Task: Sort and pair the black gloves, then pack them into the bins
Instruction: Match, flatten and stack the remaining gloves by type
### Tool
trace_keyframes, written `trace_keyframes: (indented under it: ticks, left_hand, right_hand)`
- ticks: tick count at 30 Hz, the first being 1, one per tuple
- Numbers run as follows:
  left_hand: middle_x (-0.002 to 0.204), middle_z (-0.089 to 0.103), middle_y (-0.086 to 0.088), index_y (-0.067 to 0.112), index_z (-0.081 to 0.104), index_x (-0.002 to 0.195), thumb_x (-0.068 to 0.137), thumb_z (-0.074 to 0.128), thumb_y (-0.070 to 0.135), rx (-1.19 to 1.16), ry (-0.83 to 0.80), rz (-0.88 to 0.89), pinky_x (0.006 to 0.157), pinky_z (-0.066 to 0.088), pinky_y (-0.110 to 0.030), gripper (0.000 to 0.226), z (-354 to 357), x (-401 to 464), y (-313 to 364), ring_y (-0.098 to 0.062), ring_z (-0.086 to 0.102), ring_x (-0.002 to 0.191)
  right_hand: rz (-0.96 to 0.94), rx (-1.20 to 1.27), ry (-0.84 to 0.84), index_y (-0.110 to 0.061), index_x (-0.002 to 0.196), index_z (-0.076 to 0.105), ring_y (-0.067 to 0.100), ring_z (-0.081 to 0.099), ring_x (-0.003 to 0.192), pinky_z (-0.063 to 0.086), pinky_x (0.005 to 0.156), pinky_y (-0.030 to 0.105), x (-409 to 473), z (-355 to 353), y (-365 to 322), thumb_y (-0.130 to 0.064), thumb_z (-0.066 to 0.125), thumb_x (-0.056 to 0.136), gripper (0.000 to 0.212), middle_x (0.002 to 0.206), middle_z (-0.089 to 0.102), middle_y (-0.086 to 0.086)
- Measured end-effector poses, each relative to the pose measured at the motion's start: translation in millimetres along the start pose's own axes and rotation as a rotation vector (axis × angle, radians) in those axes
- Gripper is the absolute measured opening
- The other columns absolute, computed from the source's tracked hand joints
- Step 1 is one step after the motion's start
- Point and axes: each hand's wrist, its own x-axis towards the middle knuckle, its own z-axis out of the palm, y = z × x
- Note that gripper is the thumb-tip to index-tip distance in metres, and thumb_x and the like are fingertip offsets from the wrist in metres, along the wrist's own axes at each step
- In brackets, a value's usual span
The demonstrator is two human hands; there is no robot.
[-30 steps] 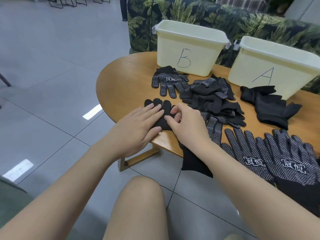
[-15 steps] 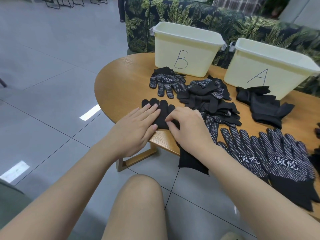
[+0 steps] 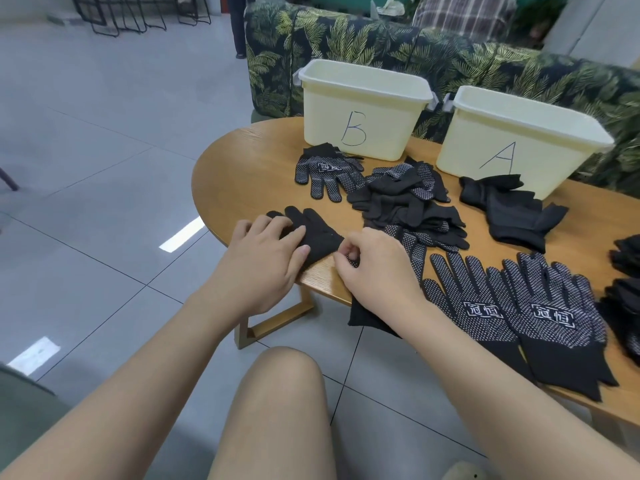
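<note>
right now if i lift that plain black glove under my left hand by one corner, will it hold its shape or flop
The plain black glove will probably flop: it looks like thin knit lying flat on the table, like the crumpled pile. It is likely very light. It shows no grip dots, so it may slide easily on the smooth wood when the left hand pushes.

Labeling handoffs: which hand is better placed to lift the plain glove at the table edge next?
Probably left. The left hand already lies flat on the plain glove, while the right hand is beside it, fingers curled at its edge, pinching something.

Bin B [image 3: 360, 109] left of bin A [image 3: 519, 147]
</note>
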Motion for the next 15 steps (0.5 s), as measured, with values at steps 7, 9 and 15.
trace_keyframes:
  ticks: [7,9,15]
  left_hand:
    - [0.110,0.052,-0.002,0.023,0.063,0.126,0.105,0.022,0.042,0.011,0.053,0.022,0.095,0.032,-0.042,0.051,-5.1,-4.0,-5.0,-0.025,0.049,0.104]
    - [0.106,0.053,-0.002,0.022,0.067,0.123,0.104,0.024,0.042,0.000,0.085,0.034,0.090,0.035,-0.042,0.051,-3.8,-5.8,-8.2,-0.026,0.049,0.099]
    - [0.133,0.058,-0.007,0.014,0.065,0.132,0.103,0.028,0.041,-0.076,0.099,0.064,0.098,0.039,-0.046,0.054,7.9,-14.8,-12.3,-0.030,0.052,0.119]
  right_hand:
    - [0.146,0.034,-0.042,-0.021,0.075,0.069,0.026,0.059,0.097,0.044,0.096,0.043,9.2,10.4,-14.6,-0.049,0.060,0.094,0.035,0.081,0.065,-0.004]
    - [0.189,-0.035,-0.067,-0.021,0.072,0.067,0.030,0.055,0.103,0.041,0.098,0.043,13.7,12.1,-18.9,-0.056,0.057,0.093,0.042,0.088,0.067,0.001]
    - [0.274,-0.009,-0.121,-0.022,0.079,0.067,0.032,0.049,0.116,0.040,0.102,0.042,23.5,11.3,-28.5,-0.047,0.063,0.092,0.029,0.112,0.064,0.005]
